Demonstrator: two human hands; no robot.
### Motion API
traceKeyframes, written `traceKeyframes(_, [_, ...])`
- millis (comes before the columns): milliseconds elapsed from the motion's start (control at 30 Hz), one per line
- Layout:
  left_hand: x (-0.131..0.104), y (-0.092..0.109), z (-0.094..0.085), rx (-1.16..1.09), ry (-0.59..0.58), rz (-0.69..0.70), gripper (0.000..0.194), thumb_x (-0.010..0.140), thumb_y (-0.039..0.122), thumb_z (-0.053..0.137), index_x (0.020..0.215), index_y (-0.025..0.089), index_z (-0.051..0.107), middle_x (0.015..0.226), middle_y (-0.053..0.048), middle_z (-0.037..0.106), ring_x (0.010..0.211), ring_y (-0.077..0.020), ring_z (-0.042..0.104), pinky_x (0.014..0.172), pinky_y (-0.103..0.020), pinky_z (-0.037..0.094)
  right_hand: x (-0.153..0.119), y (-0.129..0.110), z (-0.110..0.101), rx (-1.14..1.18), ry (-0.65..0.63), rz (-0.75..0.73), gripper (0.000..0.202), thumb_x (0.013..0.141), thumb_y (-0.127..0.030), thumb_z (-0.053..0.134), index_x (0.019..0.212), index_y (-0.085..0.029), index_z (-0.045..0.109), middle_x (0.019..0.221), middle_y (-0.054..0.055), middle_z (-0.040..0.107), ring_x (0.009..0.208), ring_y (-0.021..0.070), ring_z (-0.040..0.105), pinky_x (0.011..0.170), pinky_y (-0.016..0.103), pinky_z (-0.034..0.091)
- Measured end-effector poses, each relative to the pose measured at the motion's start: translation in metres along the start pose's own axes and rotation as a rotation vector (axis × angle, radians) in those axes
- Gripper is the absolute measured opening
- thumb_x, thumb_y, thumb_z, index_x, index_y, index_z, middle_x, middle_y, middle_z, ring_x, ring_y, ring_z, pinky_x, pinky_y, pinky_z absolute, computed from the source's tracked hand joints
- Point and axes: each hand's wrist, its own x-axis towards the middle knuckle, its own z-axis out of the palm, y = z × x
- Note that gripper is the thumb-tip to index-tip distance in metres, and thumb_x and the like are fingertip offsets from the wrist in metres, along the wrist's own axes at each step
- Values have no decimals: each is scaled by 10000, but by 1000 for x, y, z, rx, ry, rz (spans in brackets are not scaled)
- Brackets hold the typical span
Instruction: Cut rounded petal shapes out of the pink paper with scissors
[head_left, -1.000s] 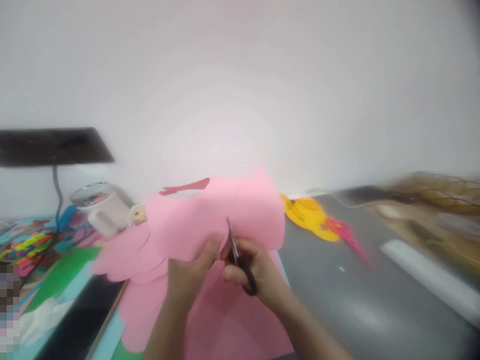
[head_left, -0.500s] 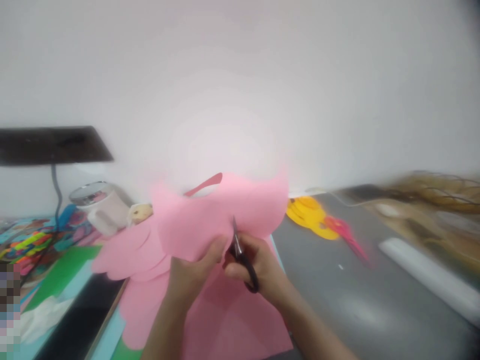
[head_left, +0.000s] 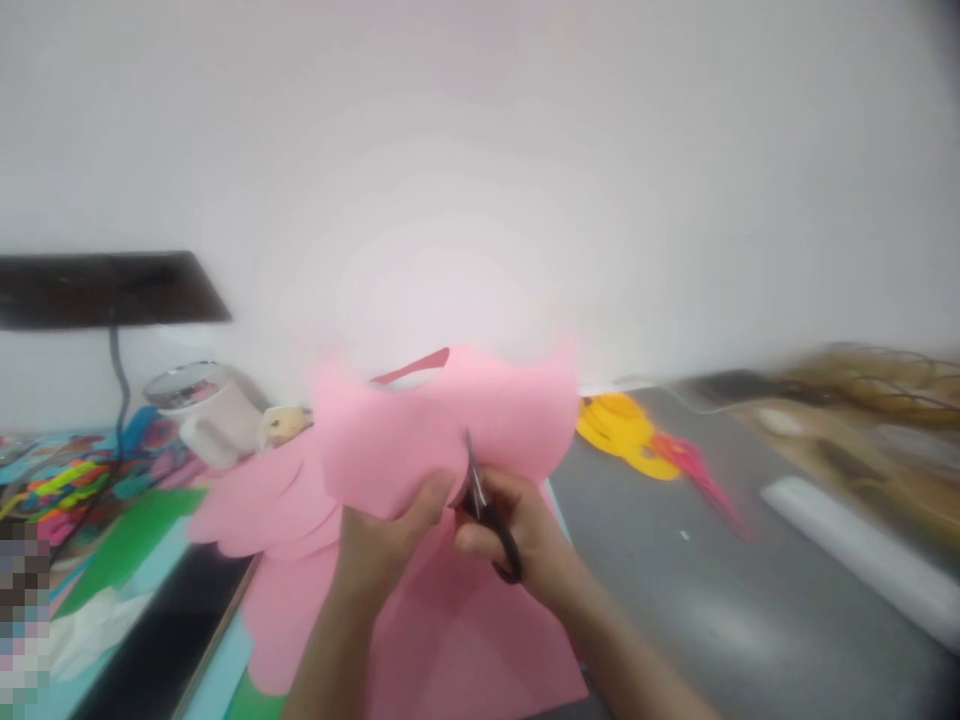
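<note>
A curved sheet of pink paper stands raised in front of me. My left hand grips its lower edge, thumb on the near face and the other fingers hidden behind. In my right hand is a pair of scissors with dark handles, their blades pointing up and lying at a cut in the sheet. The two hands are close together, almost touching at the cut. Below them spreads more pink paper, and scalloped pink cut-outs lie to the left.
Yellow cut-outs and pink-handled scissors lie on the grey table at right, near a white roll. On the left are a white mug-like container, bright small items and a dark panel on a stand.
The scissors and my right hand have shifted very slightly right and the blades look a little different in angle. My left hand keeps its hold on the pink paper.
</note>
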Motion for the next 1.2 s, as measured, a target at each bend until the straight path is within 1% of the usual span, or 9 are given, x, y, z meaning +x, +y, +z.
traceKeyframes(100, [1, 0, 0, -1, -2, -1, 292, 668, 367, 712, 545, 210, 499, 478, 39, 467, 775, -237, 663, 705, -359, 562, 0, 0, 0, 9, -2, -1, 433, 574, -472, 835, 741, -177, 566, 576, -60, 426, 498, 73, 324, 457, 211, 293])
traceKeyframes(333, [2, -1, 1, -31, 26, 3, 292, 639, 369, 718, 540, 216, 490, 469, 38, 454, 773, -248, 656, 713, -382, 557, 0, 1, 0, -27, 20, 3, 449, 569, -510, 825, 735, -183, 565, 562, -55, 438, 503, 81, 330, 455, 216, 304])
traceKeyframes(567, [2, -1, 1, -28, 29, 27, 289, 638, 356, 719, 542, 204, 492, 692, -41, 654, 767, -231, 669, 680, -351, 567, -1, 2, -1, -22, 11, -6, 414, 591, -469, 827, 734, -177, 570, 558, -54, 448, 499, 82, 349, 453, 213, 315])
traceKeyframes(700, [2, 0, 1, -16, 49, 8, 311, 641, 348, 723, 512, 192, 487, 712, -52, 676, 692, -208, 665, 610, -319, 562, 0, 2, -1, -43, 13, -9, 414, 597, -489, 816, 732, -178, 578, 563, -55, 438, 492, 85, 366, 452, 218, 327])
traceKeyframes(867, [1, 0, 3, -53, 102, -19, 341, 615, 331, 741, 469, 186, 470, 705, -49, 672, 690, -189, 650, 605, -289, 547, -1, 3, -1, -51, 26, 12, 421, 591, -492, 817, 737, -181, 575, 542, -60, 430, 487, 86, 362, 448, 220, 321])
traceKeyframes(933, [1, 1, 5, -95, 109, -52, 296, 603, 340, 754, 510, 174, 528, 611, -29, 634, 590, -165, 608, 504, -267, 515, -1, 2, 0, -48, 29, 21, 423, 590, -494, 817, 740, -181, 576, 540, -58, 436, 487, 90, 372, 447, 223, 327])
traceKeyframes(1033, [-1, 5, 9, -226, 156, -147, 305, 577, 390, 774, 704, 143, 647, 641, -31, 645, 588, -179, 603, 437, -273, 497, -1, -1, 2, -35, 29, 39, 429, 582, -499, 819, 729, -180, 572, 551, -54, 447, 484, 90, 391, 445, 224, 338])
traceKeyframes(1100, [-2, 6, 10, -230, 170, -179, 338, 568, 402, 780, 743, 145, 648, 678, -35, 657, 622, -192, 623, 461, -287, 518, -1, -3, 4, -24, 24, 46, 435, 573, -502, 821, 708, -178, 564, 557, -56, 446, 482, 86, 391, 444, 223, 340])
traceKeyframes(1200, [-3, 6, 10, -100, 138, -102, 283, 597, 376, 762, 654, 167, 580, 687, -33, 667, 663, -195, 652, 570, -308, 559, -1, -4, 5, -8, 17, 44, 429, 572, -484, 827, 723, -171, 576, 563, -57, 453, 480, 78, 372, 437, 217, 329])
